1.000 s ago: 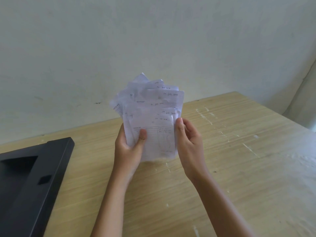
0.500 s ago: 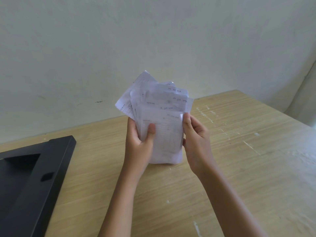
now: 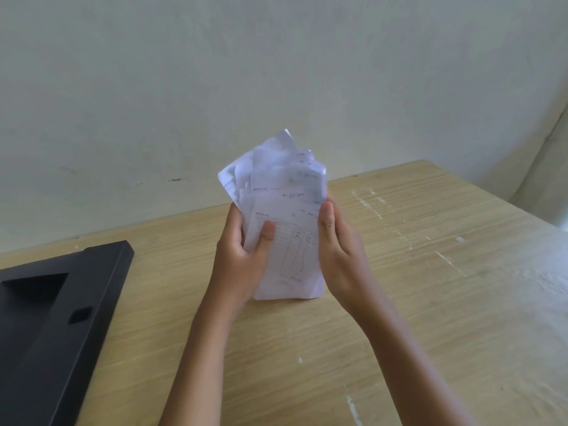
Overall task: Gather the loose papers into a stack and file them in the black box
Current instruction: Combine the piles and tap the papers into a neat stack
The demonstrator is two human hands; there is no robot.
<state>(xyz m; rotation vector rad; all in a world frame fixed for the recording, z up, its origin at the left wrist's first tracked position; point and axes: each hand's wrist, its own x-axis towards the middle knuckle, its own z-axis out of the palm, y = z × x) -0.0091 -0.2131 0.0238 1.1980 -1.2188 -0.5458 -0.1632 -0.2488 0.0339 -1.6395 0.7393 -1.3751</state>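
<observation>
Head view: papers (image 3: 284, 241) upright on bench (image 3: 430, 287), pinched between left hand (image 3: 242, 259) and right hand (image 3: 341, 250); tops fanned, liable to slip loose. Black box (image 3: 61, 302) well left.

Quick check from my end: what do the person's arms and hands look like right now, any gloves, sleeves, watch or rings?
The left hand and the right hand are both bare, with no gloves. Both forearms are uncovered as far as the bottom edge of the picture, so no sleeve shows. No watch, bracelet or ring is visible on either wrist or on the fingers that show. The nails look short and unpainted.
</observation>
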